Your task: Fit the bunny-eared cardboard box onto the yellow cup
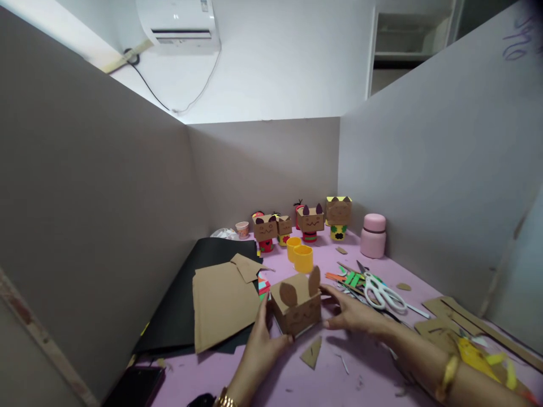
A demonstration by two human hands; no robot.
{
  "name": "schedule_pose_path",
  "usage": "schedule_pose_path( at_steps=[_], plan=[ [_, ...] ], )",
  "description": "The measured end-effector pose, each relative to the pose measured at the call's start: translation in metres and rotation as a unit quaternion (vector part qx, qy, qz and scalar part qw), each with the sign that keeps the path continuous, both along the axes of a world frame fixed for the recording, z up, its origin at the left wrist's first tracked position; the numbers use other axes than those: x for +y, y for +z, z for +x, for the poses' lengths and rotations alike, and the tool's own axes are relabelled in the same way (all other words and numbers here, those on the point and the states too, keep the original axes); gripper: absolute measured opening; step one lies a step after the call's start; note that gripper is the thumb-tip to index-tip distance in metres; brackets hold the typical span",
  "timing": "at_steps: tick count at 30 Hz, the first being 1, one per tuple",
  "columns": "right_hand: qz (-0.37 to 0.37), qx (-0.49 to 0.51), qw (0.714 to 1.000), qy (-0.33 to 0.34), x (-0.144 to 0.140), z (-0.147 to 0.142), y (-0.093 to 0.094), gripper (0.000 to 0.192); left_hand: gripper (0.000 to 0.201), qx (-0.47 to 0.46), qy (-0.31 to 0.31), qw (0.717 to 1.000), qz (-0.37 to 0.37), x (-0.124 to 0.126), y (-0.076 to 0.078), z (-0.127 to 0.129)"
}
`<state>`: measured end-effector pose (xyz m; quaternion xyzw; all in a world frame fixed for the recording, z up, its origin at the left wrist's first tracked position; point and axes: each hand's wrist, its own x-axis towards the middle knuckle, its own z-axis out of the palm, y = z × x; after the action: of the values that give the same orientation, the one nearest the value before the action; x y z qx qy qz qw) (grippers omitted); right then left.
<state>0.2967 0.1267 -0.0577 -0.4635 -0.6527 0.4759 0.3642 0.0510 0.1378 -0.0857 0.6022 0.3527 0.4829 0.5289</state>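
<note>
— Head view has us with both hands on the cardboard box head (297, 308): our left hand (265, 339) cups its left side, fingers curled under the front corner, and our right hand (352, 314) is pressed half-open against its right side.

— So we're holding it from both sides, probably to keep the two ears upright?

— That's how it looks to us; it sits low over the pink table (326, 373), face towards us. A cardboard scrap (311, 353) lies just in front.

— And around that?

— Brown cardboard sheets (223, 299) on black paper to the left, white scissors (384, 291) near our right hand, yellow cups (300, 254) behind, and finished box figures (309, 220) lined along the back wall beside a pink jar (373, 234).
</note>
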Motion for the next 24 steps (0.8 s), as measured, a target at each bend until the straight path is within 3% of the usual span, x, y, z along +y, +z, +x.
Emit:
schedule_pose_path(
  at_steps=[6, 14, 18, 24],
  plan=[
    [0.048, -0.109, 0.991, -0.059, -0.052, 0.012, -0.001, 0.064, 0.111, -0.035, 0.010, 0.998, -0.044, -0.004, 0.010, -0.004],
    [0.094, -0.217, 0.972, -0.007, -0.133, 0.016, 0.006, 0.036, 0.109, 0.001, -0.004, 1.000, -0.014, -0.016, 0.024, 0.002],
    [0.129, -0.272, 0.954, 0.003, -0.146, 0.019, -0.002, 0.029, 0.101, 0.059, -0.014, 0.998, 0.027, -0.012, 0.016, 0.002],
    [0.151, -0.280, 0.948, -0.007, -0.142, 0.012, -0.017, 0.016, 0.098, 0.122, -0.002, 0.989, 0.088, -0.005, 0.002, -0.003]
  ],
)
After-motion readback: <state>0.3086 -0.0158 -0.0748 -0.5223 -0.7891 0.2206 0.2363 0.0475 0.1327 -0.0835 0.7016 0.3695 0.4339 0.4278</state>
